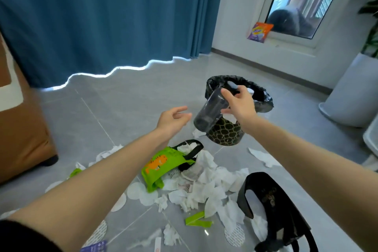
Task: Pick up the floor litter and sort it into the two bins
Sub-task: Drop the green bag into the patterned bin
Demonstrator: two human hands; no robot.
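My right hand grips a clear plastic cup, tilted, beside the rim of a black bin with a gold pattern and a black liner. Some white paper lies inside the bin. My left hand hovers open just left of the cup, not touching it. On the floor below lies a heap of crumpled white tissues, a green bag with an orange tiger, green scraps and a black bag. I see only one bin plainly.
A blue curtain hangs at the back. A brown piece of furniture stands at the left. A white cylinder stands at the right, and an orange packet rests by the glass door.
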